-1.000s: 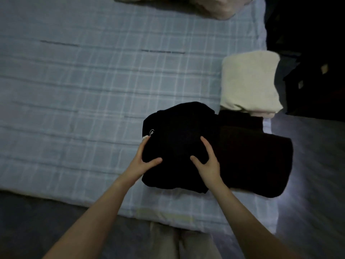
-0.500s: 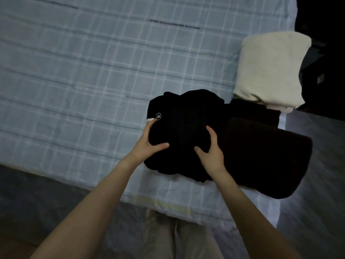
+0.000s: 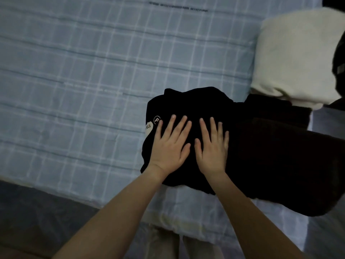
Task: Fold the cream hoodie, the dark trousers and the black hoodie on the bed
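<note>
The black hoodie lies folded into a thick bundle near the bed's front edge, with a small white logo on its left side. My left hand and my right hand rest flat on top of it, side by side, fingers spread. To its right the dark trousers lie folded, their right end hanging past the bed's corner. The cream hoodie sits folded behind the trousers at the bed's right edge.
The bed has a pale blue checked sheet that stretches away to the left and back. Dark floor runs along the front edge. Dark shapes stand at the far right beyond the bed.
Both hands have gone from gripping the black hoodie's sides to lying flat on its top. The view has moved closer and to the left.
</note>
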{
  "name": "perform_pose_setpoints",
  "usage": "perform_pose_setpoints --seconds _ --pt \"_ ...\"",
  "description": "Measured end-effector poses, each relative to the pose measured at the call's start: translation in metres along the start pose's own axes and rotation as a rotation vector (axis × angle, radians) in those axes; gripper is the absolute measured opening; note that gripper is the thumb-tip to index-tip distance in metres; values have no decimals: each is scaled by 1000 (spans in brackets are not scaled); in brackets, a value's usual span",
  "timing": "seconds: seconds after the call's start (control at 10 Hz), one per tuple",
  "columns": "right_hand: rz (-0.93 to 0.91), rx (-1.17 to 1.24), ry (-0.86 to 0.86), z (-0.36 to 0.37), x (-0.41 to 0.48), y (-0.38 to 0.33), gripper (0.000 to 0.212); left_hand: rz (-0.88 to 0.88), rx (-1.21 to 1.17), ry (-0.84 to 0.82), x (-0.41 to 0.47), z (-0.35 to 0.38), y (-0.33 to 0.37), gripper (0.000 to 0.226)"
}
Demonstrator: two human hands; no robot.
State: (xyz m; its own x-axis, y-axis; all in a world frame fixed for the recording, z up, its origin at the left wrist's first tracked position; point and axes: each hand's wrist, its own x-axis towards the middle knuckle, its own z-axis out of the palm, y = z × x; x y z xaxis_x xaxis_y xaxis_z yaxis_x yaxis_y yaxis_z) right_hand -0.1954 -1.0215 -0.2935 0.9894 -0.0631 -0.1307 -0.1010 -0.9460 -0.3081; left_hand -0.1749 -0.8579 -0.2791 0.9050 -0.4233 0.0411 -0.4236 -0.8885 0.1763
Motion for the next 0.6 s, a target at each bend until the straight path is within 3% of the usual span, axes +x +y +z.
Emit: perform_pose_setpoints --seconds 0.1,0.2,0.3,0.4,0.5,0.6 --pt "-29 -32 63 34 2 13 63 31 49 84 -8 33 -6 59" --pt "-22 -26 38 26 6 7 62 17 59 40 -2 25 -7 59" --pt "2 50 -97 -8 2 -4 58 -23 -4 -113 0 -11 2 60" --pt "69 298 -178 -59 -1 -19 55 -95 -166 -257 6 -55 7 58" --pt "94 468 -69 -124 -9 -35 51 -155 -416 -262 12 -113 12 52" --pt "-7 417 36 -194 -25 -55 52 -100 -465 -171 12 -184 21 47"
